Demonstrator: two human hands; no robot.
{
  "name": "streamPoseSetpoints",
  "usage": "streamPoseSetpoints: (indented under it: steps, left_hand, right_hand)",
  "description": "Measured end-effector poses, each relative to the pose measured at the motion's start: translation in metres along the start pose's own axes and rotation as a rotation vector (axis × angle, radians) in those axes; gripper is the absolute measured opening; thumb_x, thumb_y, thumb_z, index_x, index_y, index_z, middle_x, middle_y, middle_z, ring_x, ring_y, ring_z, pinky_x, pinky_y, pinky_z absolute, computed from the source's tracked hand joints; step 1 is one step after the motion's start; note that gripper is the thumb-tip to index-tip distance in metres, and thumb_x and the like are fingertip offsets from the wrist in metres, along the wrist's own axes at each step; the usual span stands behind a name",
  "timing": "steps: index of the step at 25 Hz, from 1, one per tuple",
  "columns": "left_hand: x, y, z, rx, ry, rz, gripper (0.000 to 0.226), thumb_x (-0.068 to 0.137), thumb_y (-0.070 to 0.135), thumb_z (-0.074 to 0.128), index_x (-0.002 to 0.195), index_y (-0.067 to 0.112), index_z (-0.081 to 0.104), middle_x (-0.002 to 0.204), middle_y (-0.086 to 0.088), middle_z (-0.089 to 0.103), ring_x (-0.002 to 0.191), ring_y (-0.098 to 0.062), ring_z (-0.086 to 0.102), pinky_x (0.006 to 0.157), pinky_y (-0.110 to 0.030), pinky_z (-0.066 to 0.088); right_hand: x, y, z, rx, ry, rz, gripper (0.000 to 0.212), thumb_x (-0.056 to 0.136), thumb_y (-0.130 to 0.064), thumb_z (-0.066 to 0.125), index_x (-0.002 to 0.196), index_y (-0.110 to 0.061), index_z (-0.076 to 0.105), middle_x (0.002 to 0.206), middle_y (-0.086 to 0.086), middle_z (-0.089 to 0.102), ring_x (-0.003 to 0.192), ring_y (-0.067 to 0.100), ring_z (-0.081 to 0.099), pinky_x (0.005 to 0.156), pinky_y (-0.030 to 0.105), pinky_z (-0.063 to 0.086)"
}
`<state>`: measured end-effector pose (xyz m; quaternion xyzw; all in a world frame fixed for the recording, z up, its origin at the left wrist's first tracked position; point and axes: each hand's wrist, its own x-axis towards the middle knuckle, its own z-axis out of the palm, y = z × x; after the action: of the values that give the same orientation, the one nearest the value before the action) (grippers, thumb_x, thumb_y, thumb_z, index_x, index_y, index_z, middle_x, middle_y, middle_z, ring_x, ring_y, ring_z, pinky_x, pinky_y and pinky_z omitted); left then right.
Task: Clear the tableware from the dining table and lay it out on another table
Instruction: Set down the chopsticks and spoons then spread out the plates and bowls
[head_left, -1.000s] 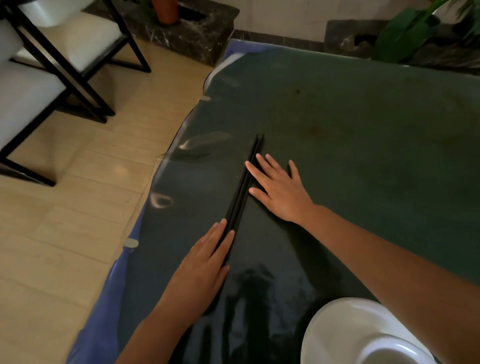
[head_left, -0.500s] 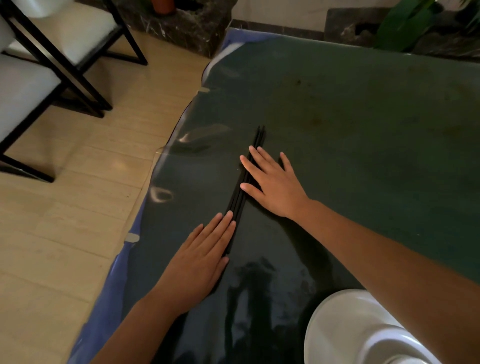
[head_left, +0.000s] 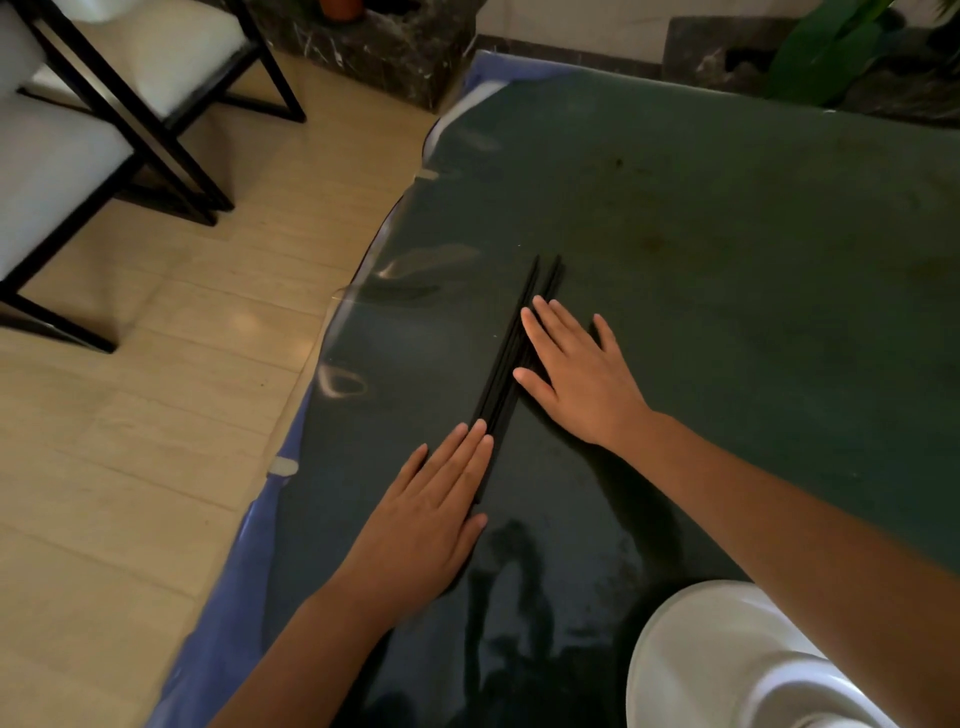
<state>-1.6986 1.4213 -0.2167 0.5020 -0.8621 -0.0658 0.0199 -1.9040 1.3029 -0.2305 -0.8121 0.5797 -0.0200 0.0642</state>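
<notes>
A bundle of black chopsticks (head_left: 511, 358) lies lengthwise on the dark green table (head_left: 727, 234), running away from me. My left hand (head_left: 431, 514) lies flat with straight fingers against the near end of the bundle, from its left side. My right hand (head_left: 576, 374) lies flat with spread fingers over the far half, from the right side. A white plate (head_left: 691, 665) sits at the near right corner, partly hidden under my right forearm.
The table's left edge, with a blue cloth (head_left: 234, 597) hanging off it, borders a light wooden floor (head_left: 130, 415). Black-framed chairs (head_left: 93, 104) with white cushions stand at far left. A dark stone ledge (head_left: 395, 47) and a green plant (head_left: 826, 57) sit beyond the table.
Both hands stay flat beside the chopsticks. The far tips of the chopsticks have fanned apart slightly, and the view has shifted a little.
</notes>
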Motion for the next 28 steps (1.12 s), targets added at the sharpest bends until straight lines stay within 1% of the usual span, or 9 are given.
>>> streamPoseSetpoints:
  steps: [4, 10, 14, 17, 20, 22, 25, 26, 28]
  left_hand:
    - [-0.002, 0.002, 0.003, 0.032, -0.003, 0.005, 0.058, 0.090, 0.036, 0.031, 0.141, 0.009, 0.034, 0.150, -0.006, 0.031, 0.137, -0.024, 0.030, 0.104, -0.052, 0.036]
    - [0.001, 0.001, 0.004, 0.027, 0.036, 0.035, 0.053, 0.089, 0.037, 0.037, 0.138, 0.018, 0.042, 0.147, -0.007, 0.039, 0.135, -0.024, 0.036, 0.105, -0.046, 0.034]
    - [0.007, -0.004, -0.005, -0.068, 0.036, 0.042, 0.053, 0.081, 0.031, 0.064, 0.131, 0.015, 0.052, 0.140, -0.010, 0.049, 0.130, -0.026, 0.046, 0.101, -0.043, 0.040]
    - [0.011, 0.000, -0.016, -0.133, 0.005, 0.034, 0.055, 0.078, 0.029, 0.067, 0.129, 0.012, 0.054, 0.139, -0.014, 0.049, 0.131, -0.029, 0.043, 0.103, -0.045, 0.037]
    - [0.011, 0.009, -0.034, -0.223, 0.016, 0.015, 0.055, 0.079, 0.026, 0.066, 0.129, 0.009, 0.052, 0.138, -0.015, 0.049, 0.130, -0.031, 0.043, 0.105, -0.046, 0.036]
    - [0.005, 0.023, -0.046, -0.319, 0.064, 0.015, 0.046, 0.081, 0.019, 0.063, 0.124, 0.006, 0.056, 0.125, -0.016, 0.059, 0.115, -0.031, 0.056, 0.098, -0.043, 0.044]
    - [-0.014, 0.057, -0.060, -0.522, 0.116, -0.066, 0.029, 0.085, 0.010, 0.061, 0.113, 0.006, 0.064, 0.104, -0.011, 0.070, 0.094, -0.026, 0.066, 0.087, -0.035, 0.051]
    - [-0.022, 0.071, -0.065, -0.586, 0.114, -0.111, 0.025, 0.086, 0.012, 0.060, 0.110, 0.009, 0.066, 0.100, -0.008, 0.071, 0.090, -0.021, 0.067, 0.086, -0.031, 0.051]
    - [-0.034, 0.097, -0.073, -0.692, 0.028, -0.228, 0.025, 0.087, 0.027, 0.057, 0.109, 0.018, 0.066, 0.094, 0.004, 0.069, 0.082, -0.008, 0.064, 0.080, -0.025, 0.050]
  right_hand:
    - [0.002, 0.000, 0.001, -0.014, -0.037, -0.032, 0.070, 0.085, -0.063, 0.005, 0.147, -0.031, -0.001, 0.159, -0.001, 0.000, 0.146, 0.015, -0.003, 0.114, 0.056, 0.003]
    - [0.011, -0.005, 0.001, -0.033, -0.034, -0.070, 0.072, 0.085, -0.063, 0.008, 0.147, -0.027, 0.009, 0.159, 0.004, 0.005, 0.146, 0.017, 0.000, 0.115, 0.054, 0.002]
    - [0.012, -0.008, -0.008, 0.004, -0.042, -0.072, 0.064, 0.091, -0.056, 0.024, 0.146, -0.023, 0.019, 0.158, 0.007, 0.014, 0.146, 0.019, 0.006, 0.114, 0.055, 0.004]
    - [-0.001, -0.006, -0.023, 0.099, 0.020, -0.046, 0.053, 0.095, -0.044, 0.035, 0.141, -0.020, 0.033, 0.153, 0.007, 0.027, 0.144, 0.020, 0.014, 0.114, 0.055, 0.005]
    - [-0.028, 0.002, -0.057, 0.157, 0.057, -0.045, 0.033, 0.093, -0.030, 0.045, 0.119, -0.016, 0.059, 0.128, 0.008, 0.057, 0.127, 0.025, 0.044, 0.112, 0.051, 0.017]
    - [-0.060, 0.013, -0.081, 0.186, 0.019, -0.073, 0.024, 0.090, -0.022, 0.049, 0.104, -0.013, 0.066, 0.107, 0.009, 0.066, 0.107, 0.028, 0.058, 0.101, 0.045, 0.038]
    - [-0.122, 0.025, -0.112, 0.280, -0.028, -0.043, 0.019, 0.088, -0.016, 0.052, 0.096, -0.012, 0.069, 0.095, 0.010, 0.068, 0.090, 0.027, 0.063, 0.079, 0.042, 0.051]
    - [-0.145, 0.027, -0.121, 0.309, -0.033, -0.016, 0.018, 0.087, -0.015, 0.053, 0.095, -0.012, 0.069, 0.093, 0.009, 0.068, 0.086, 0.026, 0.063, 0.077, 0.042, 0.052]
    - [-0.187, 0.030, -0.130, 0.376, -0.034, 0.043, 0.015, 0.085, -0.013, 0.056, 0.091, -0.014, 0.070, 0.087, 0.006, 0.068, 0.078, 0.022, 0.064, 0.072, 0.041, 0.053]
